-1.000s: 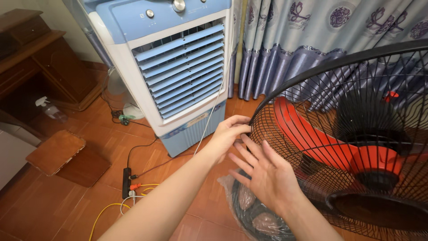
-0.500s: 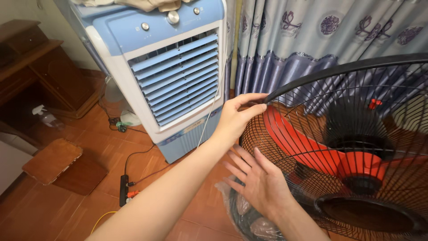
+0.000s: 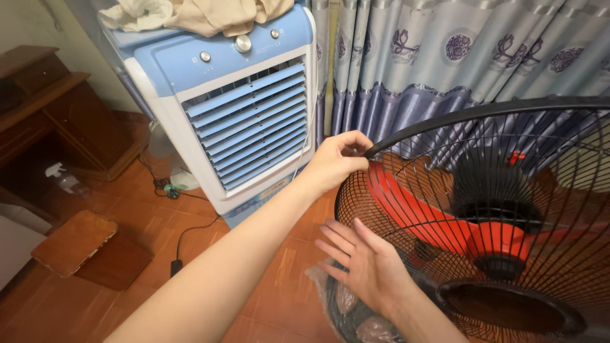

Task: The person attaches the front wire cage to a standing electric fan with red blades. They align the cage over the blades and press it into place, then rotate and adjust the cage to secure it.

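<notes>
Far left there's a wooden cabinet (image 3: 57, 108), then a blue air cooler (image 3: 238, 121) with cloths (image 3: 203, 14) dumped on top. The left hand (image 3: 333, 164) has its fingers (image 3: 356, 145) pinched shut on the black rim of the fan guard (image 3: 445, 127). The right hand (image 3: 365, 263) is flat and spread open against the guard's lower edge, gripping nothing. The guard sits right of centre over the red blades (image 3: 445, 219), its face tipped up toward the camera, no real long axis since it's round. Looks light, springy, thin wire that would bend; the rim seems the safest place to grab it.
</notes>
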